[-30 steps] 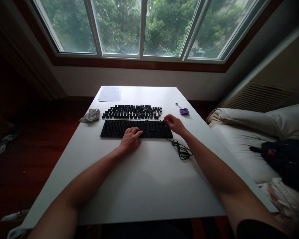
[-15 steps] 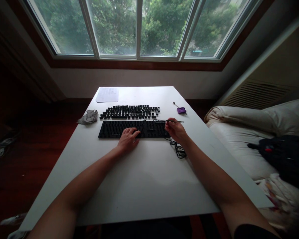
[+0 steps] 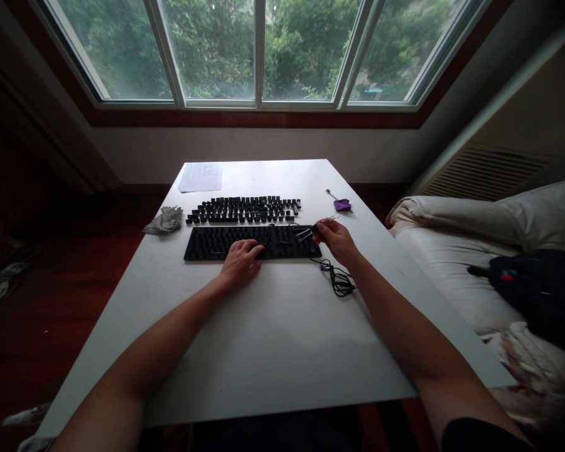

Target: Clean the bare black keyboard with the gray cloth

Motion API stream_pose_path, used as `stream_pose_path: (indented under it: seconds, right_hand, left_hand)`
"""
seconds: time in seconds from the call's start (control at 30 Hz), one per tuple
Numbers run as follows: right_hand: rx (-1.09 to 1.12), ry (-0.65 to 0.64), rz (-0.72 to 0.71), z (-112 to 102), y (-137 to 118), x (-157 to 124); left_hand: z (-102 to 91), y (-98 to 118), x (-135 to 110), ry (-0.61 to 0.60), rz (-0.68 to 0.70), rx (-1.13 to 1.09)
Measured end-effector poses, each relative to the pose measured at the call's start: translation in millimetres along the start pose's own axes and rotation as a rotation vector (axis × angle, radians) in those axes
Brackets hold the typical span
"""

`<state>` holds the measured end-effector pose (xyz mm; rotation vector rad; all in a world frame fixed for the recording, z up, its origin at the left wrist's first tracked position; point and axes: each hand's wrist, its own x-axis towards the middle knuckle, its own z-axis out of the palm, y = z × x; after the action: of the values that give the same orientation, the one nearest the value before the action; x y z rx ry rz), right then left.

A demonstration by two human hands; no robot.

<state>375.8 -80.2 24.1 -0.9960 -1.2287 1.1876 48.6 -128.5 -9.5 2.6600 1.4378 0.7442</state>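
Observation:
A black keyboard (image 3: 216, 242) lies across the white table (image 3: 273, 326), its keycaps off. The removed black keycaps (image 3: 245, 209) lie in rows just behind it. My left hand (image 3: 239, 261) rests on the keyboard's front middle, fingers curled down onto it. My right hand (image 3: 336, 240) hovers at the keyboard's right end, pinching a thin wire keycap puller (image 3: 307, 231) whose prongs point left over the keyboard. The keyboard's black cable (image 3: 339, 281) lies coiled near my right wrist.
A grey cloth (image 3: 164, 220) lies left of the keycaps, a sheet of paper (image 3: 201, 177) at the far left corner, a small purple tool (image 3: 341, 203) at the far right. A bed with white bedding (image 3: 475, 251) and a dark bag (image 3: 537, 289) stands to the right.
My right hand has lifted the puller from the table behind the keyboard's right end and swung its prongs down toward the keyboard. My left hand has stayed on the keyboard.

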Motion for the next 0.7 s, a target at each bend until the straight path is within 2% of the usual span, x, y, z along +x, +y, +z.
stream_pose_path:
  seconds: [0.17, 0.33, 0.53, 0.7]
  right_hand:
    - [-0.241, -0.078, -0.089, -18, -5, 6]
    - [-0.450, -0.179, -0.119, -38, -7, 10]
    - [-0.569, -0.254, -0.108, -38, -6, 5]
    - [-0.574, -0.292, -0.089, -37, -7, 5]
  left_hand:
    - [-0.4, 0, 0, -0.019, -0.004, 0.001]
    - [1.5, -1, -1, -0.011, -0.007, -0.007]
    - [2.3, -1, -1, -0.001, -0.003, -0.005]
    - [0.3, 1, 0, -0.008, 0.004, 0.005]
